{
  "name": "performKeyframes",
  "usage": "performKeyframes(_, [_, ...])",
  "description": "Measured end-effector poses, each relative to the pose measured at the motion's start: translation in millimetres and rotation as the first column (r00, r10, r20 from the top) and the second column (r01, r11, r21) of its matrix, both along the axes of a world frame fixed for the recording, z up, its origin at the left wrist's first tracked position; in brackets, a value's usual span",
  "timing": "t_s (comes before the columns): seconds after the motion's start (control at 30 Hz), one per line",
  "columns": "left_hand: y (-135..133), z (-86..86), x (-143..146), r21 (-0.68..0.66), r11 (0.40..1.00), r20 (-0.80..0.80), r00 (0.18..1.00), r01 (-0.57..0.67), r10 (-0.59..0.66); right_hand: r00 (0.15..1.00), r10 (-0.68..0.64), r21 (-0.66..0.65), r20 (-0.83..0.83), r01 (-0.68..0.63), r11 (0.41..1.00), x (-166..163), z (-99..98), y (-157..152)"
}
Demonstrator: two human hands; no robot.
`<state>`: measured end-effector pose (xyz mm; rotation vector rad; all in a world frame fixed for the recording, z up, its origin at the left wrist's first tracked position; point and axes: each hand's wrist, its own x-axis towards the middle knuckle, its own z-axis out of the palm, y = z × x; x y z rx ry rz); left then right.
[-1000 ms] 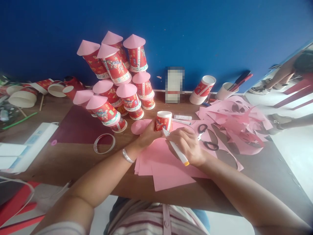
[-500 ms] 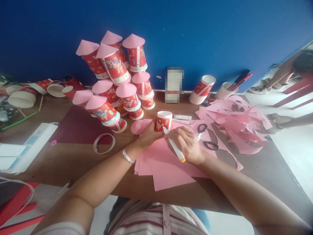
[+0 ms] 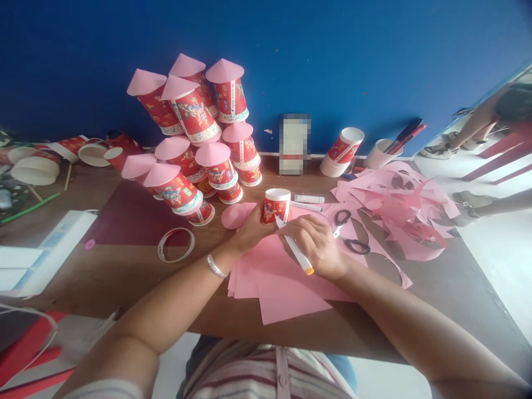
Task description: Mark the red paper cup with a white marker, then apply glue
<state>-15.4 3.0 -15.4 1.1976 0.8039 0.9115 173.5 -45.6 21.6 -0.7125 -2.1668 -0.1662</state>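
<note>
A red printed paper cup (image 3: 276,205) stands upside down on a stack of pink paper sheets (image 3: 278,285) in the middle of the table. My left hand (image 3: 248,231) grips the cup's side and holds it down. My right hand (image 3: 318,244) is closed on a white marker (image 3: 294,248) with an orange end. The marker's tip rests at the base of the cup on the paper. A pink paper circle (image 3: 235,215) lies just left of the cup.
A pile of red cups with pink cone tops (image 3: 199,138) leans against the blue wall. Black scissors (image 3: 350,233), pink paper scraps (image 3: 399,208), a tape ring (image 3: 176,244), two glue sticks (image 3: 310,199) and a pen cup (image 3: 379,154) surround the work spot. Another person's legs (image 3: 477,124) show at far right.
The marker in my right hand has shifted slightly along the cup's base. The left hand and cup have stayed put.
</note>
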Motion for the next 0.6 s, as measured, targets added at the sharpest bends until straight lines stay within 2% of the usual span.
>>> performKeyframes(0.27, [0,3.3,0,-0.032,0.999,0.063,0.998,0.029,-0.027,1.000,-0.020,0.038,-0.014,0.020,0.999,-1,1.0,1])
performKeyframes(0.47, [0,12.5,0,-0.037,0.997,0.129,0.989,0.072,-0.067,0.997,-0.031,0.012,-0.067,0.032,0.999,2,1.1,3])
performKeyframes(0.6, [2,9.6,-1,-0.015,0.998,0.138,0.989,0.065,-0.062,0.996,-0.043,0.013,-0.081,0.044,0.999,2,1.9,3])
